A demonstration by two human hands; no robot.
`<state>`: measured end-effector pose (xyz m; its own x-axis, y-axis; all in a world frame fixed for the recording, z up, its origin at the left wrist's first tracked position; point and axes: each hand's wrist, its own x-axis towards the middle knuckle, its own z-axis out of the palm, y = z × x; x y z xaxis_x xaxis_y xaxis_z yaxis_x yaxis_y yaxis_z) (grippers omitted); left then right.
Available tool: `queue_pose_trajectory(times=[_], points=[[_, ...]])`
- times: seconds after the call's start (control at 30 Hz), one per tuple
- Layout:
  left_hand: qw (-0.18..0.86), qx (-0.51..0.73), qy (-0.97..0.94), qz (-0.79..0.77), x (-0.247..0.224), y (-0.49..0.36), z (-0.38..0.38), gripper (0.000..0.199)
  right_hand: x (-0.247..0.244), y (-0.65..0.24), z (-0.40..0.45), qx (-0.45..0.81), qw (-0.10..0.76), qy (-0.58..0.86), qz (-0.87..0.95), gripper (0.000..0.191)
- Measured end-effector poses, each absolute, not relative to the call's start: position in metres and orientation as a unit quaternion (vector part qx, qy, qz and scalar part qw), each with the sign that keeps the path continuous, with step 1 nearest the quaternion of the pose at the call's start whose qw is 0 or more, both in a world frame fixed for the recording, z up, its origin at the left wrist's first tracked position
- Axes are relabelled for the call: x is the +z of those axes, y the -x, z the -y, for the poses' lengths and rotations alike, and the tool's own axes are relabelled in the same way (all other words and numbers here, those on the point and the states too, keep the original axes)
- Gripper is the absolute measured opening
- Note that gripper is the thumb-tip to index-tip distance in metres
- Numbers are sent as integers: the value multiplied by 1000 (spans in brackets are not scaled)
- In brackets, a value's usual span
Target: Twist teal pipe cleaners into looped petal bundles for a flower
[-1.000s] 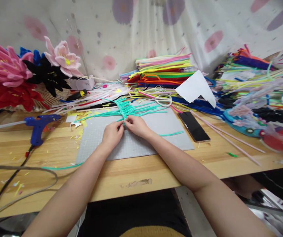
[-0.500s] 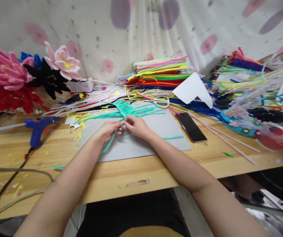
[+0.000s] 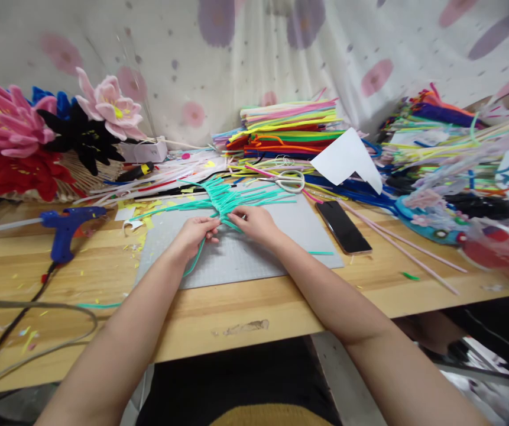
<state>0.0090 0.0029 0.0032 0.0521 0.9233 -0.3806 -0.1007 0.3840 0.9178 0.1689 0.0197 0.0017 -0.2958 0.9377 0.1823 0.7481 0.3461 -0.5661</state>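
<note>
I work at the grey cutting mat (image 3: 311,236), which lies flat on the wooden tabletop (image 3: 254,310) and serves as the reference for all positions. The teal chenille-stem assembly (image 3: 221,195) is located over the mat's upper middle portion. It consists of stems set side by side along a central line, with long ends fanning out to left and right.

My left hand (image 3: 201,232) is closed in a pinch, thumb against forefinger, on the near end of the assembly; a teal strand (image 3: 198,260) runs from it down over the mat's left part. My right hand (image 3: 249,221) is closed in a pinch at the same near end, just beside the left fingertips, above the mat.

A short loose teal stem (image 3: 320,253) lies at the mat's right side. The smartphone (image 3: 343,228), screen dark, rests just beyond the mat's right edge, with pink stems (image 3: 405,254) farther right. The scissors (image 3: 293,181) are positioned behind the mat, near its far right corner. A cut white sheet (image 3: 347,158) and a stacked bundle of multicolored stems (image 3: 292,133) are also behind the mat. The blue glue gun (image 3: 64,234) lies left of the mat, with yellow scraps (image 3: 141,232) at the mat's left edge.
</note>
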Motion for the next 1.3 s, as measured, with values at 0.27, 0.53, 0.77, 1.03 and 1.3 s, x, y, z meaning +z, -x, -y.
queue_pose_trajectory(times=[0.27,0.53,0.77,1.03,1.3], points=[[559,433,-417,-571,-5,-18,0,19,-5,-160,-22,249,267,561,742,27],[580,454,-382,-558,-1,-18,2,22,-10,-157,-26,257,293,544,743,19],[569,457,-375,-571,-1,-21,1,22,-10,-156,-24,249,306,533,748,17],[544,433,-370,-616,1,-23,-3,12,-9,-156,-22,283,332,501,747,8],[588,372,-406,-593,5,-18,-4,11,-1,-164,-18,222,303,458,806,8]])
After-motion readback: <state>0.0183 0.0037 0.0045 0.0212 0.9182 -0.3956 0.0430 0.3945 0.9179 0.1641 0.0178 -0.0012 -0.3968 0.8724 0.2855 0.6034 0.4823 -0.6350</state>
